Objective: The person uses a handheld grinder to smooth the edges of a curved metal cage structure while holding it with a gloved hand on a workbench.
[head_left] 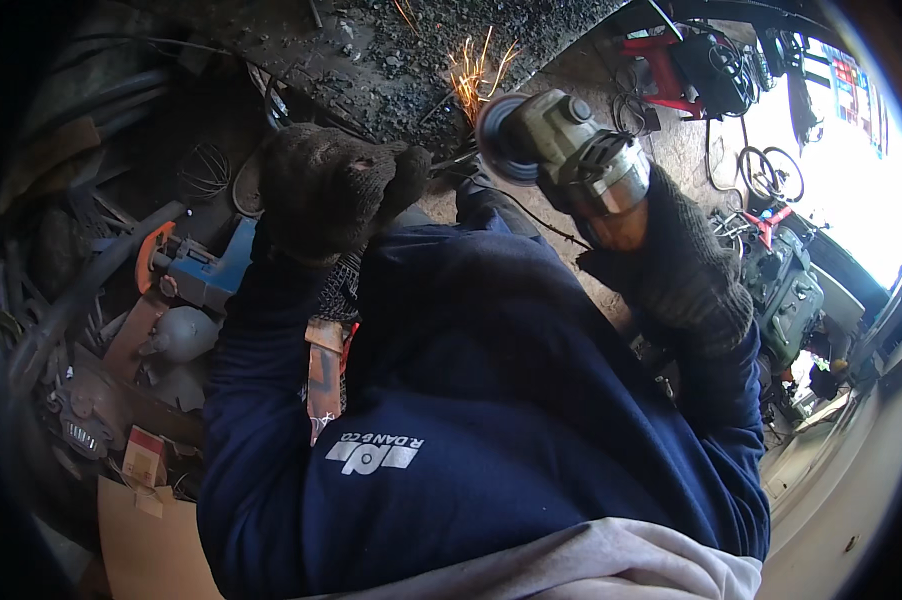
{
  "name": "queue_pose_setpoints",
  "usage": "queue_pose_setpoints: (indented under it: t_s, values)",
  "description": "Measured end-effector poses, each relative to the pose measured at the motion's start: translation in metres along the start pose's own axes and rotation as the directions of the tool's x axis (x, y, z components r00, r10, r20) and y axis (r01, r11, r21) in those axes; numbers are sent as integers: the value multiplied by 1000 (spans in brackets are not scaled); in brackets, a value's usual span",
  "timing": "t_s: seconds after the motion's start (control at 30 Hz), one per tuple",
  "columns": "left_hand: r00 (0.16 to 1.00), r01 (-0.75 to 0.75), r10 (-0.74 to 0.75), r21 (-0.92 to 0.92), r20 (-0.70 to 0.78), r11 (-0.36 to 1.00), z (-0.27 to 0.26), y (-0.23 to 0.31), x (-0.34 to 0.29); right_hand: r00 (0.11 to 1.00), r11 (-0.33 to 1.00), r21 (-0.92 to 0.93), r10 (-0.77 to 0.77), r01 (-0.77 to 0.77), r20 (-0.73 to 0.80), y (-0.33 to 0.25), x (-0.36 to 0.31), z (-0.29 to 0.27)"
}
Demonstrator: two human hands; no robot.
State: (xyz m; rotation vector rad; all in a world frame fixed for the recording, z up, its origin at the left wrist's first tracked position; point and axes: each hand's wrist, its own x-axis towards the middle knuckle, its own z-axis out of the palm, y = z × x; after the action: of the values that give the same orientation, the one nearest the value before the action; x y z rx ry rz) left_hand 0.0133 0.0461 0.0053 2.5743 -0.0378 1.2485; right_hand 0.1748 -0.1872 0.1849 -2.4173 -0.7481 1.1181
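My right hand [671, 262], in a dark knit glove, grips a grey-green angle grinder [571, 155] by its body. Its dark disc [501, 140] points toward a dark metal piece [451, 160], and orange sparks [469, 75] fly up from the contact. My left hand [321, 185], also in a dark knit glove, is curled into a fist just left of the disc; what it presses or holds is hidden under the glove. Both sleeves are dark blue.
A blue and orange power tool [196, 270] lies at the left among scrap metal, wire loops [206, 170] and cardboard [151, 540]. A red machine with cables [691, 65] stands at the top right. A green engine-like machine [786, 285] sits at the right, by the bright doorway.
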Motion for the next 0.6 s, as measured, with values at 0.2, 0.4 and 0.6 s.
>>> queue_pose_setpoints:
  t_s: [0.2, 0.4, 0.6]
  values:
    - [996, 71, -71, -20, -51, 997, -1, 2, 6, 1000, 999, 51, 7, -8, 25, -1, -2, 0]
    - [952, 306, -298, -162, 75, 938, 1, 5, 5, 991, 976, 173, -136, 133, 5, 59, 0, 2]
    - [711, 699, -681, -279, 175, 659, 3, 5, 11, 995, 905, 417, 56, -84, 79, 33, -15, -12]
